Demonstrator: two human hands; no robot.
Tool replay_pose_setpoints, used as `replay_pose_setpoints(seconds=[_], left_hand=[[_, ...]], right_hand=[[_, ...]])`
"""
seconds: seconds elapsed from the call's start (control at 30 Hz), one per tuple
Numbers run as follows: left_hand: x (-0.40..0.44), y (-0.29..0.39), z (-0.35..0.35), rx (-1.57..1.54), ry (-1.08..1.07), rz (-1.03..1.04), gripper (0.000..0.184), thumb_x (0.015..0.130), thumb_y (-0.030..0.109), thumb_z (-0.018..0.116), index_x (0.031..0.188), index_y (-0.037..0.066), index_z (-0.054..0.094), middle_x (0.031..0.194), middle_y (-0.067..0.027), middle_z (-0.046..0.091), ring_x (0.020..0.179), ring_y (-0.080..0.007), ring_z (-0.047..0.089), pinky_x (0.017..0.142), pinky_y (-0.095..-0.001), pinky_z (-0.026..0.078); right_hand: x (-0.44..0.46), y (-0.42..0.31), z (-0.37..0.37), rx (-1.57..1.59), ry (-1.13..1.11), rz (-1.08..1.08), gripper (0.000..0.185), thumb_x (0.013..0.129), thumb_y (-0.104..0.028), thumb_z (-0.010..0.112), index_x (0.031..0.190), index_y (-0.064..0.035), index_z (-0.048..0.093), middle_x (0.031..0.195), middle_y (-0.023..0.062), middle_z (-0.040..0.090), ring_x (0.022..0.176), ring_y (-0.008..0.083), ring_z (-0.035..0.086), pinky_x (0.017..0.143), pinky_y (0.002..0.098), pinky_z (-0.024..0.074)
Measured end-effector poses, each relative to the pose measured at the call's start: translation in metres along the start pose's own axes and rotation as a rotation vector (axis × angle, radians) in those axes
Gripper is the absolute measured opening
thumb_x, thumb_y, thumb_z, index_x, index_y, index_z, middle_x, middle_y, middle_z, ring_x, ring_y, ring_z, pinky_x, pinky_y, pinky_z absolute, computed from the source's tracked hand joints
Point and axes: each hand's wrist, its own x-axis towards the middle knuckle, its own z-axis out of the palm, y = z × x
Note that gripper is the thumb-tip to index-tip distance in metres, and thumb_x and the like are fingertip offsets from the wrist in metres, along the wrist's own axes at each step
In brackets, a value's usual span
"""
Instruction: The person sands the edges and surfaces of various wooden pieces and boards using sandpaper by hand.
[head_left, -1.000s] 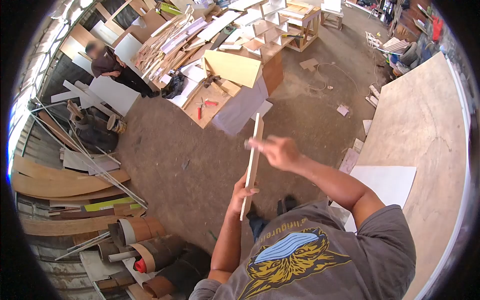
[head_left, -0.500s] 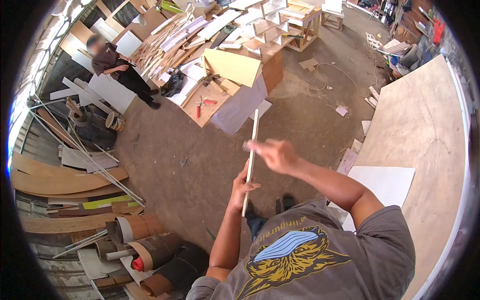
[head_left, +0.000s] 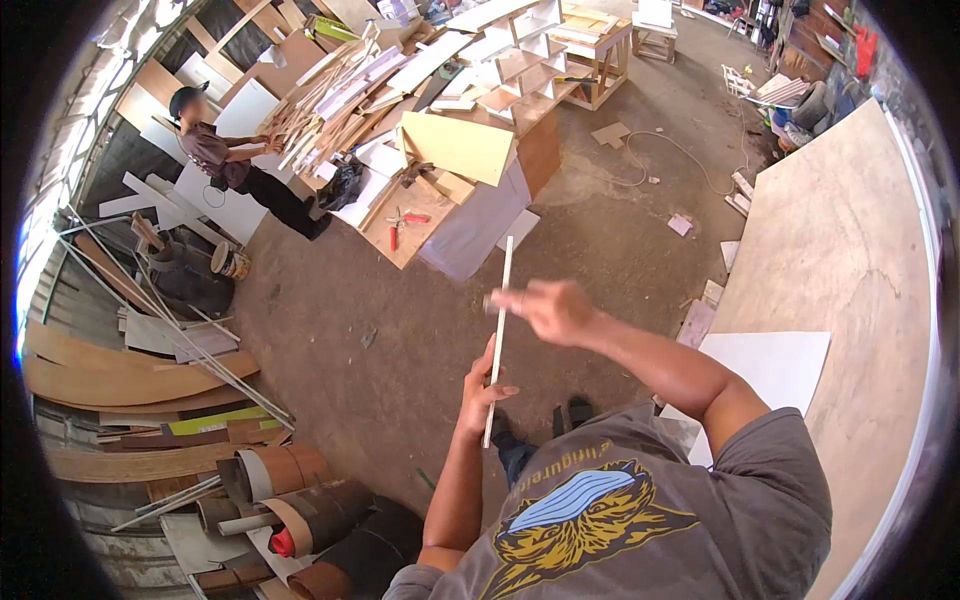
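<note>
A long, thin, pale strip or board (head_left: 507, 268), its narrow edge facing up, stands out in front of my body. My left hand (head_left: 478, 396) is closed around its lower part, with the thumb across the near side. Over the middle of that edge is my right hand (head_left: 556, 312), closed, with its fingertips at the strip. A small greyish bit shows at those fingertips, but motion blur hides what it is.
Ahead stands a workbench (head_left: 475, 225) with wood offcuts, a yellow panel (head_left: 455, 146) and red-handled pliers (head_left: 405, 222). Another person (head_left: 215, 160) stands at its left. A large plywood sheet (head_left: 830, 240) is on my right; rolled sheets (head_left: 320, 510) lie at lower left.
The strip's far end sits slightly lower in view. My right hand stays over it, its fingertips a little lower along the edge. The other person has turned and reaches toward the wood pile.
</note>
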Motion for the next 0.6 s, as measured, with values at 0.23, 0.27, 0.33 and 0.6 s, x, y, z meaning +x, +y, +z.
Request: replay_pose_setpoints(seconds=[0.23, 0.27, 0.33, 0.6], left_hand=[[-0.002, -0.003, 0.006, -0.162, -0.082, -0.103, 0.118, 0.055, 0.029, 0.074, 0.166, 0.004, 0.043, 0.163, -0.0100, 0.049, 0.141, -0.0243, 0.046, 0.120, -0.0376, 0.031], [-0.003, -0.008, 0.004, -0.156, -0.087, -0.108, 0.118, 0.055, 0.029, 0.074, 0.166, 0.004, 0.043, 0.162, -0.0096, 0.049, 0.140, -0.0240, 0.046, 0.120, -0.0375, 0.031], [-0.002, -0.008, 0.003, -0.119, -0.095, -0.119, 0.117, 0.056, 0.029, 0.073, 0.166, 0.004, 0.043, 0.159, -0.0085, 0.051, 0.138, -0.0236, 0.048, 0.118, -0.0374, 0.033], [-0.003, -0.013, 0.003, -0.136, -0.138, -0.148, 0.116, 0.057, 0.030, 0.073, 0.167, 0.008, 0.044, 0.148, -0.0074, 0.057, 0.124, -0.0225, 0.051, 0.112, -0.0372, 0.040]], right_hand=[[0.013, 0.000, -0.006, 0.060, 0.123, 0.117, 0.047, 0.098, -0.001, 0.069, 0.142, -0.0180, 0.073, 0.081, 0.0097, 0.072, 0.063, 0.0225, 0.068, 0.057, 0.0379, 0.0544], [0.006, -0.006, -0.011, 0.020, 0.082, 0.091, 0.047, 0.099, -0.001, 0.068, 0.143, -0.0162, 0.071, 0.085, 0.0103, 0.075, 0.066, 0.0229, 0.069, 0.059, 0.0378, 0.0563], [0.009, 0.019, -0.006, 0.034, 0.171, 0.120, 0.046, 0.099, 0.000, 0.068, 0.143, -0.0151, 0.071, 0.089, 0.0119, 0.077, 0.070, 0.0236, 0.071, 0.061, 0.0379, 0.0573], [-0.005, 0.004, -0.011, 0.080, 0.120, 0.084, 0.047, 0.098, -0.002, 0.069, 0.141, -0.0197, 0.073, 0.083, 0.0128, 0.074, 0.067, 0.0247, 0.071, 0.060, 0.0395, 0.0559]])
